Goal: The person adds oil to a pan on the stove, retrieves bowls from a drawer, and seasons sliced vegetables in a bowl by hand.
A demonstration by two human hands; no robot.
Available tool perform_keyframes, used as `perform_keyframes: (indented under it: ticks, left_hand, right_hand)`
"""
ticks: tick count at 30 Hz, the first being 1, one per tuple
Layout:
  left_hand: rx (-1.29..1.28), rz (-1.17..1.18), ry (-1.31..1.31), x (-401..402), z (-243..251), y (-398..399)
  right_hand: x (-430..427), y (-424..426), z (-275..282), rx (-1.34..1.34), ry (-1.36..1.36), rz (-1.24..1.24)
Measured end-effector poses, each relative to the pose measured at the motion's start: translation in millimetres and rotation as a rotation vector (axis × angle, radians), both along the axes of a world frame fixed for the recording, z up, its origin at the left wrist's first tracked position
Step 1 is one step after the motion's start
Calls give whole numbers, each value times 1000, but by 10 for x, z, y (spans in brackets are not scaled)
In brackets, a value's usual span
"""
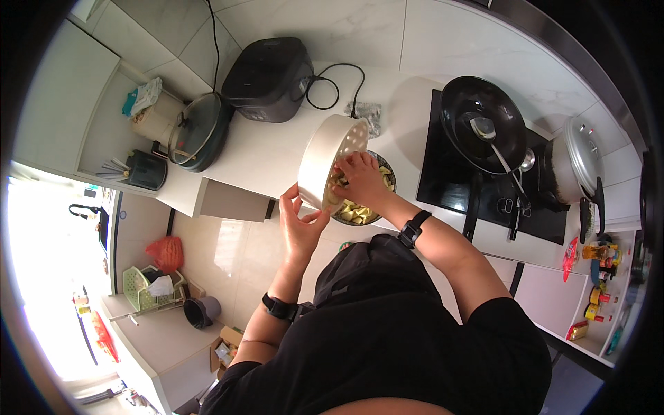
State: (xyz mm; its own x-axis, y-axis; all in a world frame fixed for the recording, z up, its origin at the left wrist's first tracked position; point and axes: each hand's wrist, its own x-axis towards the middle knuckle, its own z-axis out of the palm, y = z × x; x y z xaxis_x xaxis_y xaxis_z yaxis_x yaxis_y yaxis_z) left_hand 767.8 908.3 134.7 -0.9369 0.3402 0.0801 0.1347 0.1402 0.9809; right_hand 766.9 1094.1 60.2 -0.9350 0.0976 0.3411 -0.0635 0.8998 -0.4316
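My left hand [302, 225] grips the lower rim of a cream plastic colander [322, 155], which is tipped on its side over a dark speckled bowl or pan [394, 182]. Inside the colander's mouth is my right hand [358, 179], its fingers bent against pale food pieces; whether they pinch any is hidden. Cut pale-yellow vegetable pieces [357, 212] lie in the bowl under the right hand. The colander hides the bowl's left part.
Behind stands a black rice cooker [267, 78] with its cord. A lidded pan [199, 132] is at the left. On the black cooktop [446, 176] at the right are a wok [482, 124] holding a spatula, a ladle [527, 160] and a lidded pot [570, 161].
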Motion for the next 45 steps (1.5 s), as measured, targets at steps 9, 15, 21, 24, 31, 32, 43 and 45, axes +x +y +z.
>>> perform_keyframes:
  ticks: [9, 15, 21, 24, 31, 32, 43, 45]
  left_hand:
    - [3, -11, 62, -3, 45, 78]
    - [-93, 20, 132, -49, -3, 0]
    - [-73, 100, 230, -244, 7, -145]
    - [29, 121, 181, -338, -55, -226]
    - [460, 298, -297, -793, -436, -398]
    - [464, 305, -297, -933, -641, -509]
    - [592, 313, -1028, -1460, -1776, -403]
    - [392, 271, -1140, -1393, -1676, -282]
  right_hand:
    - [43, -144, 78, -126, -36, -92]
    - [69, -110, -8, -154, -173, -24]
    - [241, 78, -319, -128, -74, 61]
    - [295, 99, -277, -8, 33, 75]
    - [556, 454, -11, -343, 169, -84]
    - [640, 457, -6, -281, 163, -192]
    - [1001, -27, -468, -1889, -583, -385]
    - [1018, -98, -534, -1931, -451, -401]
